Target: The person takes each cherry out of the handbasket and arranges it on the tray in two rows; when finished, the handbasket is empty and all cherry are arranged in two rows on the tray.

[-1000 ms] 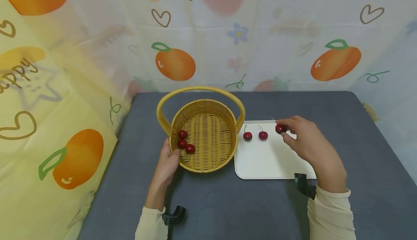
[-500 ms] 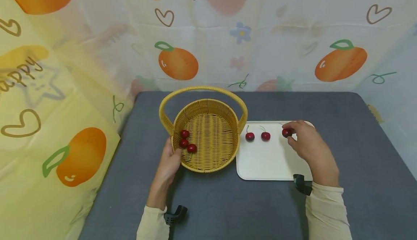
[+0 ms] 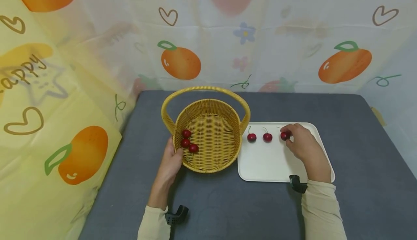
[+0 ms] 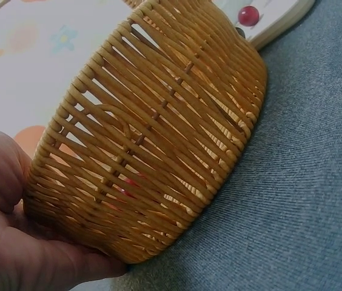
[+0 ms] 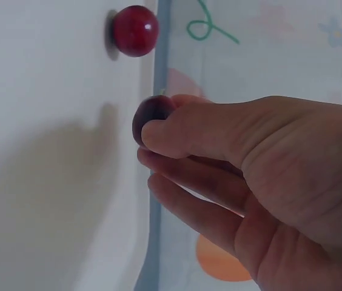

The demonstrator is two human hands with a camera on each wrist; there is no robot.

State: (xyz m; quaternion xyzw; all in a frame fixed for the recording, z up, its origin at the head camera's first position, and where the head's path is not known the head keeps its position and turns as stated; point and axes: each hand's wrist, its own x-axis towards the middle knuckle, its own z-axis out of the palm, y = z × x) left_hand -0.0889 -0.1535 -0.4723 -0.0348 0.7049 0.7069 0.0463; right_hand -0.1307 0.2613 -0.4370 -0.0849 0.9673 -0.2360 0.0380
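The left hand (image 3: 169,160) grips the wicker basket (image 3: 216,135) at its left side, the thumb at the rim and the other fingers against the outer wall toward the base. Three cherries (image 3: 185,143) lie inside the basket, grouped by its left wall. To the basket's right, the right hand (image 3: 306,149) pinches a dark red cherry (image 5: 150,115) between thumb and fingers, holding it over the white tray (image 3: 267,162), which sits just right of the basket. Two stemmed cherries (image 3: 267,137) rest on that tray, between the basket and the pinched one. The grey table (image 3: 211,203) extends around the basket; a fruit-printed cloth (image 3: 208,44) hangs behind it.
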